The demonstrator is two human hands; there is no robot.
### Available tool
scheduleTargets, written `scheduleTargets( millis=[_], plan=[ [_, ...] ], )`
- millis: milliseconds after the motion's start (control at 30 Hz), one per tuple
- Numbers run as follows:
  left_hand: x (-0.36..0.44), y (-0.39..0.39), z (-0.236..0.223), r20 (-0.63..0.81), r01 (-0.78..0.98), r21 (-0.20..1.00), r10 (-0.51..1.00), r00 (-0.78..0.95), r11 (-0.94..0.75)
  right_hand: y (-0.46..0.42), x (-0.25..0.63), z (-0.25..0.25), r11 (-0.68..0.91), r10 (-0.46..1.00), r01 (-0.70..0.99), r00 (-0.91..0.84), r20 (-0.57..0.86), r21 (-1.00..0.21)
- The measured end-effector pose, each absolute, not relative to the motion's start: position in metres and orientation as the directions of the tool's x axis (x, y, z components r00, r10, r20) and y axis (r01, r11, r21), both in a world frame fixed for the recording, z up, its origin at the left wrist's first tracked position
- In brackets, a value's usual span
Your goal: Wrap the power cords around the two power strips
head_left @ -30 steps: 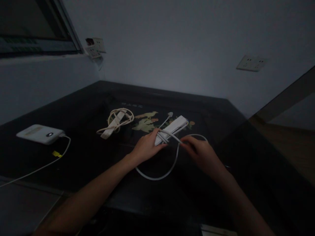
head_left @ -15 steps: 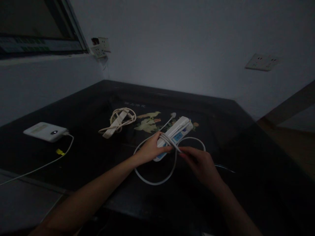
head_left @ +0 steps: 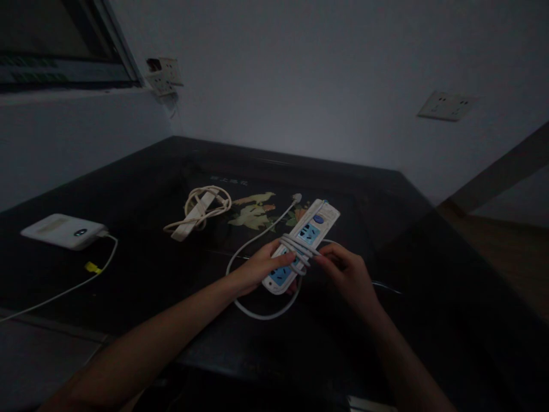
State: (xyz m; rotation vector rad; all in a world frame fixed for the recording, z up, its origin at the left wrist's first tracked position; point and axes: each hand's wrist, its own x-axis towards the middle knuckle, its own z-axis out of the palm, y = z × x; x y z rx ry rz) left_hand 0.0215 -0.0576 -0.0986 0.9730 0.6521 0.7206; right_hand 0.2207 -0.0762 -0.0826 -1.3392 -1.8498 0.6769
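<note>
- My L hand (head_left: 266, 266) grips the power strip (head_left: 309, 233), thumb pressed on top, fingertips peeking out below.
- My R hand (head_left: 349, 272): thumb + index pinching the gray-white cord (head_left: 300, 246), other fingers curled.
- Strip: just off ctr twd 5 o'clock, tilted 7-to-1, blue sockets showing, cord coiled round its lower half.
- Black table (head_left: 128, 194) w/ floral print (head_left: 253, 217); cord-wrapped white bar (head_left: 195, 214) & white power bank (head_left: 64, 232), both at 9.
- Dim rm: pale wall (head_left: 300, 74), window (head_left: 38, 34) at 10, socket plate (head_left: 446, 106) at 2.
</note>
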Motion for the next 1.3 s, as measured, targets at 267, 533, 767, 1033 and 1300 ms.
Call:
scheduleTargets(
  millis=[267,533,767,1033,1300],
  plan=[
    [0.025,-0.059,-0.102,-0.163,-0.354,0.847,0.828,0.536,0.396,-0.081,0.219,-0.094,0.446,0.876,0.690,-0.207,0.435,-0.570],
    [0.027,-0.059,-0.107,-0.186,-0.354,0.846,0.842,0.506,0.399,-0.080,0.219,-0.101,0.441,0.876,0.769,-0.256,0.409,-0.463],
    [0.028,-0.059,-0.111,-0.233,-0.361,0.827,0.847,0.477,0.431,-0.080,0.219,-0.104,0.521,0.825,0.757,-0.328,0.460,-0.395],
    [0.028,-0.058,-0.107,-0.209,-0.344,0.859,0.872,0.442,0.380,-0.079,0.224,-0.099,0.537,0.830,0.677,-0.317,0.459,-0.503],
    [0.030,-0.053,-0.110,-0.173,-0.317,0.908,0.935,0.311,0.273,-0.084,0.224,-0.086,0.702,0.645,0.633,-0.373,0.666,-0.326]
  ],
)
